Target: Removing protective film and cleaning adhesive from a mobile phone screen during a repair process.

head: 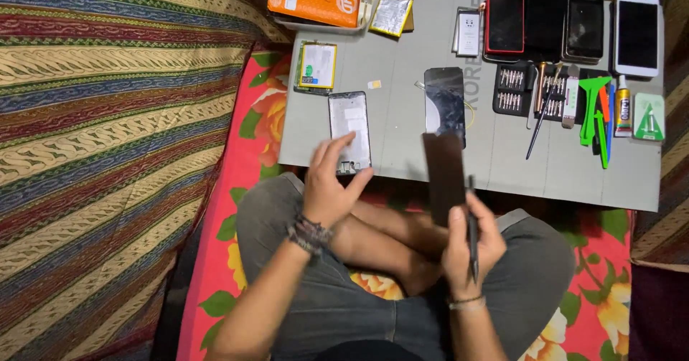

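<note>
Your left hand (331,181) spread wide, fingertips resting on phone frame (349,133) at near edge of grey worktop (402,110). Your right hand (470,242) grips dark screen panel (443,178) upright plus thin black tool (472,228), just right of phone frame, above your lap. Second dark screen (444,101) lies beyond panel.

I sit on a red floral sheet (251,128). A striped woven cloth (108,117) covers the floor to my left. A grey table (402,146) stands before me under even light.
</note>
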